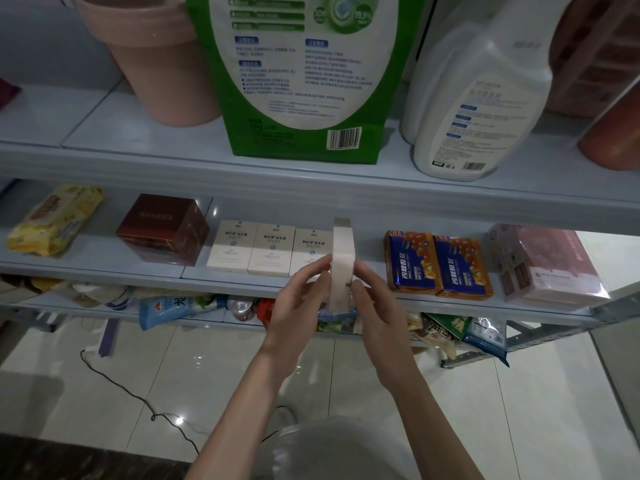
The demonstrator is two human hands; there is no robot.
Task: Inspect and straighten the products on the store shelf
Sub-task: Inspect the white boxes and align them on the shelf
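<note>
Fingers [316,270] of the left hand [298,303] and right hand [375,306] pinch the cream box [343,251], best set label-forward, flush beside the matching boxes [272,249].

Cream box [343,258]; blue-and-orange cartons [438,266]; green bag [298,77].

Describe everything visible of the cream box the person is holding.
The cream box is a thin, flat carton, apparently cardboard, closed and undented. It stands upright and edge-on to the camera, so its printed face is hidden; a small dark mark shows low on the narrow side. It is off the shelf, in front of it. The left hand and right hand pinch its lower part from either side.
</note>
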